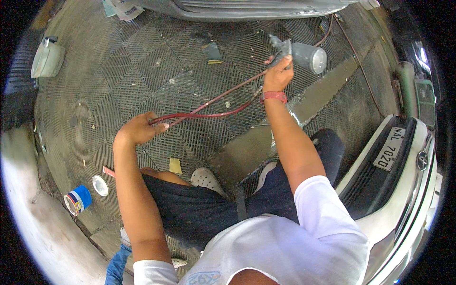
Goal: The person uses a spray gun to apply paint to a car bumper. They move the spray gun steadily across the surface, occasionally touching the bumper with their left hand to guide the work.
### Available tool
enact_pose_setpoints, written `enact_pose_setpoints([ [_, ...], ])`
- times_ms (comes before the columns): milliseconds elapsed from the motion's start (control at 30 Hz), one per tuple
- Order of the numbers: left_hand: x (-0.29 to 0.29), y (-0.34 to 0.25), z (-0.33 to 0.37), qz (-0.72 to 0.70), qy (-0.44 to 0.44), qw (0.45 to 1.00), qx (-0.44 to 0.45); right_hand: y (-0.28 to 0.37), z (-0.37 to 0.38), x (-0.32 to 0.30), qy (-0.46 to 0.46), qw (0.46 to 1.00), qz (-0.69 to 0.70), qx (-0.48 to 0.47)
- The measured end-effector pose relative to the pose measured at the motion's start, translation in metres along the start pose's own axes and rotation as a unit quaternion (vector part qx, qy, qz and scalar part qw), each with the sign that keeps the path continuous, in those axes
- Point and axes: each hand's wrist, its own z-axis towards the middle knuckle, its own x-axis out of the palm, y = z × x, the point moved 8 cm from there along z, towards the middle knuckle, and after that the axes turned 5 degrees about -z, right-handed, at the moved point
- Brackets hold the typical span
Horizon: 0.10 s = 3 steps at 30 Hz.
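Observation:
My right hand (279,76) is closed round the handle of a spray gun (281,48), held out ahead of me over the floor. A translucent grey cup (309,58) is fixed to the gun and points to the right. From near my right wrist a red air hose (223,114) runs across to the left. My left hand (137,129) is closed on this hose, and a second stretch of it passes through the same grip and crosses back toward the gun. Both hands are well apart, in front of my bent knees.
A grey car bumper (256,13) spans the far side. At right stands a white car's front (414,190). Leftward are a whitish bucket (50,59), a blue can (79,199) and a white lid (99,185). A blue trouser leg (117,267) shows at lower left. Paper scraps litter the ridged floor.

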Motion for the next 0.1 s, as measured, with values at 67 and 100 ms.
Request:
enact_pose_setpoints([
  [67, 0.0, -0.005, 0.003, 0.004, -0.006, 1.0, 0.001, 0.001, 0.016, -0.016, -0.01, 1.0, 0.005, 0.008],
  [100, 0.0, -0.006, 0.004, 0.005, -0.008, 1.0, 0.001, 0.0, 0.021, -0.022, -0.025, 0.999, 0.024, 0.017],
])
